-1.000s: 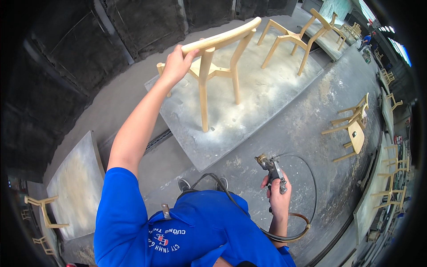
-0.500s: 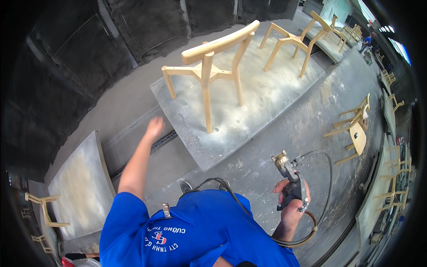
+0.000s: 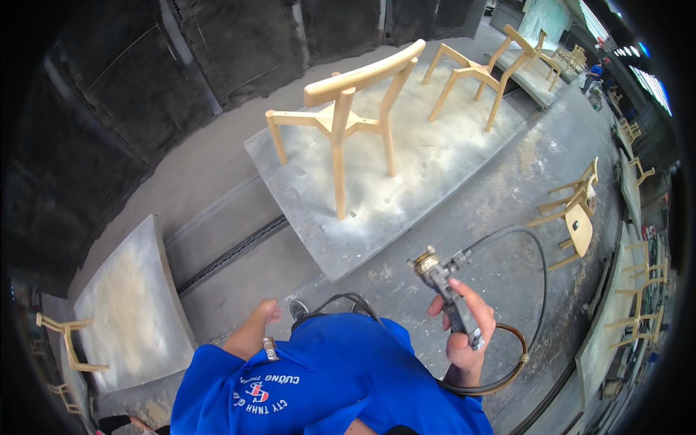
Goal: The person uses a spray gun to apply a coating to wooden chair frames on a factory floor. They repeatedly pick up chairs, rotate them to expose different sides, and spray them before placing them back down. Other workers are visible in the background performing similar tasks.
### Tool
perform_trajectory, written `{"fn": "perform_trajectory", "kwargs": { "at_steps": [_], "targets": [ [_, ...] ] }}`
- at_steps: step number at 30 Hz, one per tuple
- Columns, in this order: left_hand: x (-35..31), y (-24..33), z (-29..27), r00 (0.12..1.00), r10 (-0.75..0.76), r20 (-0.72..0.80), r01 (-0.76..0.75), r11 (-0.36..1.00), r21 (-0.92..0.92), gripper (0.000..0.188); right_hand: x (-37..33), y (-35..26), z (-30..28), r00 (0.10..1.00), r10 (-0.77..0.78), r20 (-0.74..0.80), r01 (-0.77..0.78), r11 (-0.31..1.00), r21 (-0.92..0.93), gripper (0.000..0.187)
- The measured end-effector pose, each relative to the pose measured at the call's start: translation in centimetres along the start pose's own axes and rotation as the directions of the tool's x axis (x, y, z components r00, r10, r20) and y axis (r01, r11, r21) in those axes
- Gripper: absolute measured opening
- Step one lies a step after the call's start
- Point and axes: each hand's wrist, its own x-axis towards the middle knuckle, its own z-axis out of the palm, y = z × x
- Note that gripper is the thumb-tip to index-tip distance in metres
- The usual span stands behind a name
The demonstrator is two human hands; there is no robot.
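Observation:
My right hand (image 3: 473, 326) is wrapped round the handle of a spray gun (image 3: 444, 286), whose brass-coloured head points up and to the left. A dark hose (image 3: 545, 290) loops from the gun round the right of my hand toward my body. Close to my waist on the left, my left hand (image 3: 269, 312) holds nothing, its fingers loosely apart. In front of me a pale wooden chair frame (image 3: 341, 119) without a seat pad stands on a grey platform (image 3: 319, 239) dusted with whitish overspray. Neither hand touches it.
Another chair frame (image 3: 471, 69) stands farther back on that platform. A second board (image 3: 130, 304) lies at the left, with a chain track (image 3: 235, 250) in the floor between. Chairs (image 3: 578, 225) stand at the right, and a person (image 3: 593, 72) is far off. Dark panels (image 3: 254, 43) line the back.
My left hand has drawn back from beside the platform to my waist. The spray gun in my right hand has moved slightly left and tilted more to the left.

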Motion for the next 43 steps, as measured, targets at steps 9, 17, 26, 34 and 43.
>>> {"fn": "perform_trajectory", "kwargs": {
  "at_steps": [9, 17, 26, 34, 43],
  "targets": [
    [0.2, 2.6, 0.4, 0.99, 0.134, -0.05, -0.137, 0.987, -0.081, 0.052, -0.9, 4.7, -0.6, 0.884, 0.296, -0.361, -0.295, 0.954, 0.059, 0.057],
    [-0.6, 0.4, 0.0, 0.993, 0.105, -0.054, -0.109, 0.991, -0.08, 0.049, -2.1, 8.6, -0.8, 0.819, 0.398, -0.412, -0.373, 0.917, 0.144, 0.042],
    [-3.9, -5.7, 0.3, 0.969, 0.116, -0.22, -0.151, 0.977, -0.149, 0.035, -3.9, 15.9, -0.3, 0.724, 0.568, -0.392, -0.635, 0.771, -0.053, 0.043],
    [-6.4, -11.9, 1.6, 0.823, 0.432, -0.368, -0.308, 0.885, 0.349, 0.04, -2.8, 11.5, 5.3, 0.72, 0.69, -0.073, -0.692, 0.707, -0.146, 0.041],
    [-16.5, -16.9, -3.5, 0.656, 0.209, -0.725, -0.463, 0.871, -0.168, 0.044, -4.4, 15.2, 14.7, 0.655, 0.533, 0.535, -0.472, 0.842, -0.262, 0.035]
  ]
}}
